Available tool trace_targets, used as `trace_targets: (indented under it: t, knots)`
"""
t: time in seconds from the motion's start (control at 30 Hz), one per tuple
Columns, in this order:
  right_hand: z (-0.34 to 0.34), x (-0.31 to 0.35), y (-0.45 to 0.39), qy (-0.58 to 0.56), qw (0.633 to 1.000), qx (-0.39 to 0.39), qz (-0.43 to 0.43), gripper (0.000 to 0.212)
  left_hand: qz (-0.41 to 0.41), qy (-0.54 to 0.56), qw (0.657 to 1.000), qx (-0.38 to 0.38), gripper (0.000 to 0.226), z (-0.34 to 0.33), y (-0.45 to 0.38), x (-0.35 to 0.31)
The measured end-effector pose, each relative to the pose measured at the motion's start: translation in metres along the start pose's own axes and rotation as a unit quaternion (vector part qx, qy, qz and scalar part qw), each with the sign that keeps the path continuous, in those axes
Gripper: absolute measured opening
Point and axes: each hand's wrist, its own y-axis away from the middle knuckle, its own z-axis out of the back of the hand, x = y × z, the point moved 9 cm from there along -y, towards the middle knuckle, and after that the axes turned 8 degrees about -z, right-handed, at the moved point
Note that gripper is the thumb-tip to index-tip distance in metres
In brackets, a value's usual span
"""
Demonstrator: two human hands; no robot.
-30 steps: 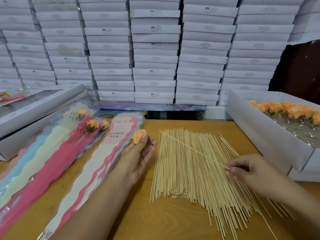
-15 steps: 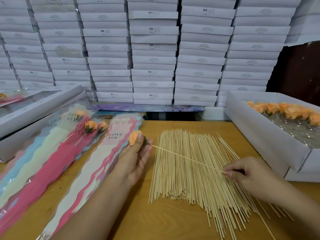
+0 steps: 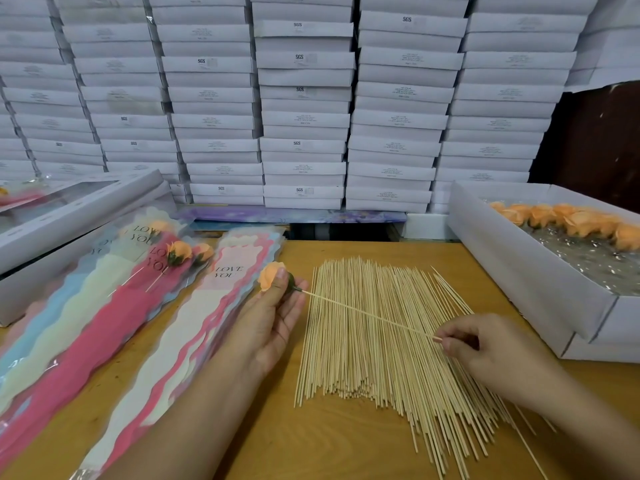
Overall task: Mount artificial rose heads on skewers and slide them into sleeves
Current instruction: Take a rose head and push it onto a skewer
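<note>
A wall of stacked white boxes (image 3: 304, 98) fills the whole back of the view, rising behind the far edge of the wooden table (image 3: 311, 445), which serves here as the reference for everything else. On the table's right side sits a long open white box (image 3: 526, 271), lined with clear film and holding a row of orange rose heads (image 3: 568, 220) along its far end. On the table's left side lie two more white boxes with clear windows (image 3: 69, 209), angled, and in front of them a fanned pile of printed sleeves (image 3: 104, 323) in pink, cream and blue, some lettered "LOVE YOU"; two finished roses on sticks (image 3: 187, 252) lie inside sleeves near the far end of that pile. In the middle of the table a broad heap of bamboo skewers (image 3: 374, 341) is spread, running from the far edge toward the near one. The left hand (image 3: 273, 317) hovers at the heap's left border, palm turned up, its thumb and fingertips pinching one orange rose head (image 3: 272, 275) just beside the sleeves. The right hand (image 3: 485, 351) rests over the heap's right part, its fingers curled and pinching the near end of a single skewer (image 3: 367, 315). That skewer is raised above the heap and slants across it, its far tip meeting the green base of the rose head held in the left hand.
</note>
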Motion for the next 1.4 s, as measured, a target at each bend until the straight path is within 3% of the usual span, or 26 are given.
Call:
trace_targets:
  t: [0.17, 0.43, 0.7, 0.9, 1.2, 1.4]
  knots:
    - [0.012, 0.008, 0.007, -0.075, 0.995, -0.064, 0.003, 0.011, 0.003, 0.019, 1.000, -0.004, 0.026, -0.002, 0.003, 0.000]
    - [0.012, 0.018, 0.014, -0.005, 0.994, -0.103, 0.044, 0.020, -0.001, 0.020, 1.000, -0.015, 0.014, 0.000, 0.003, -0.001]
    - [0.015, 0.020, 0.014, 0.038, 0.992, -0.112, 0.052, 0.010, 0.011, 0.020, 1.000, 0.004, 0.031, -0.001, 0.003, 0.003]
    - [0.010, 0.021, 0.014, 0.097, 0.989, -0.097, 0.046, 0.022, 0.007, 0.019, 1.000, 0.009, 0.037, -0.001, 0.004, 0.002]
    - [0.006, 0.018, 0.012, 0.138, 0.987, -0.076, 0.043, 0.023, 0.006, 0.016, 1.000, 0.013, 0.032, -0.002, 0.004, 0.002]
    - [0.005, 0.014, 0.009, 0.102, 0.992, -0.066, 0.042, 0.023, 0.016, 0.009, 1.000, 0.014, 0.030, -0.003, 0.004, 0.004]
